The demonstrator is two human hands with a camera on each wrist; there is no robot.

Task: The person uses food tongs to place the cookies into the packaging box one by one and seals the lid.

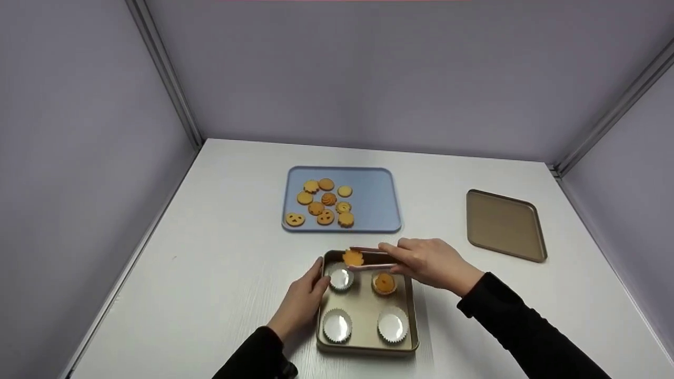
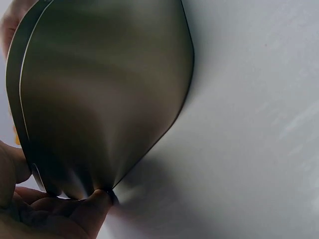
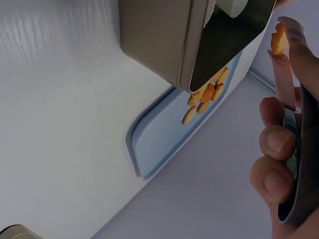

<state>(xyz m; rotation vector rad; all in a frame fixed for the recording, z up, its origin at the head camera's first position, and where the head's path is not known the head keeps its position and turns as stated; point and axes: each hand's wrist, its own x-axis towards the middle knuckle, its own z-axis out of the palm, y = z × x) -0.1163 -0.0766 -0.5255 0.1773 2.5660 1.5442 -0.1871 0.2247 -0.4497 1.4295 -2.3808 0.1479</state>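
My left hand (image 1: 301, 302) grips the left side of a deep gold-coloured rectangular tin (image 1: 363, 349), its thumb over the rim. In the left wrist view its fingertips press the corner of the tin's wall (image 2: 109, 99). In my right hand (image 1: 434, 263) is a pair of tongs (image 1: 373, 267), seen also in the right wrist view. Between the tongs' tips is a scalloped orange cookie (image 1: 353, 257), above the tin's far-left paper cup (image 1: 341, 278). The far-right cup holds an orange cookie (image 1: 385, 283). Two empty cups, left (image 1: 337, 326) and right (image 1: 393, 325), sit at the near end.
Beyond the tin lies a blue tray (image 1: 374, 200) with several cookies (image 1: 325, 217) of different shapes grouped on its left half. A flat gold-brown lid (image 1: 505, 223) rests at the right of the white table (image 1: 210, 237). Grey panels (image 1: 368, 79) stand around the table.
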